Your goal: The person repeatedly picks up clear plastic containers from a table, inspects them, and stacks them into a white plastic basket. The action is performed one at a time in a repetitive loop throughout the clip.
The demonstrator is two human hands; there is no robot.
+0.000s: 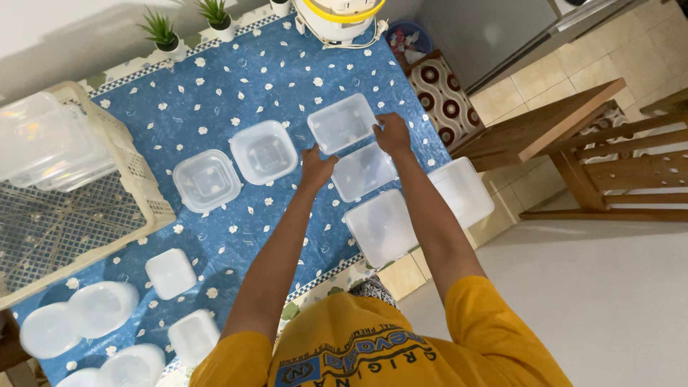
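Table (236, 93), covered in a blue cloth with white leaf print and a checked border; fills the frame from 7 o'clock to 12 o'clock.

Cream plastic crate (136, 179), lattice-walled, at 9 o'clock; a stack of clear containers (43, 143) sits in its far corner.

Wooden bench (545, 129) on tiled floor, at 3 o'clock, well apart from the table.

White appliance with a yellow rim (337, 18), at 12 o'clock on the table's far edge.

4 rectangular clear lids or containers near the table's right edge: 1 at 1 o'clock of frame centre, the lifted container (342, 123); 1 just beneath it (363, 172); 1 at 5 o'clock of that (381, 228); 1 overhanging the edge at 3 o'clock (464, 190).

Square container with rounded corners (264, 151), just left of the lifted container; a second like it (206, 180) at its 8 o'clock, the 2 touching or nearly so.

Small square white tubs, 2: (170, 273) and (193, 335), at 7 o'clock.

Round white lids (102, 308), several clustered at 8 o'clock by the near-left corner.

2 small potted green plants (161, 32), at 11 o'clock along the wall.

Left hand (317, 167): fingers closed on the near-left corner of the lifted container.

Right hand (393, 132): fingers curled over that container's right edge. Both hands grip it, holding it tilted above the container beneath.
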